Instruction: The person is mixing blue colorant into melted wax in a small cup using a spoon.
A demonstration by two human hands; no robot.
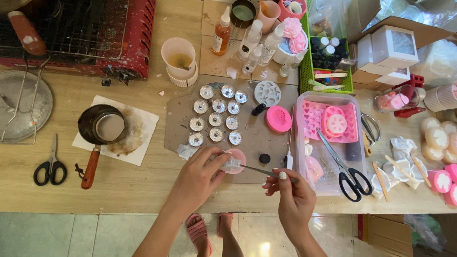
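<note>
Right hand [293, 200] fingers pinch metal tool [259, 170] | left hand [197, 178] fingers grip clear cup [232, 164] | saucepan [102, 124] holds wax

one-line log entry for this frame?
left hand: holds small clear cup | right hand: thin metal tool, tip at cup | pink mould beneath

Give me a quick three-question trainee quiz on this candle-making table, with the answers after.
1. True or false: the left hand holds a small clear cup.
2. What is the right hand holding?
3. Do the black-handled scissors near the right hand lie on (a) the clear tray or (b) the white paper?

Key: 1 true. 2 thin metal tweezers whose tip reaches the cup. 3 a.
</note>
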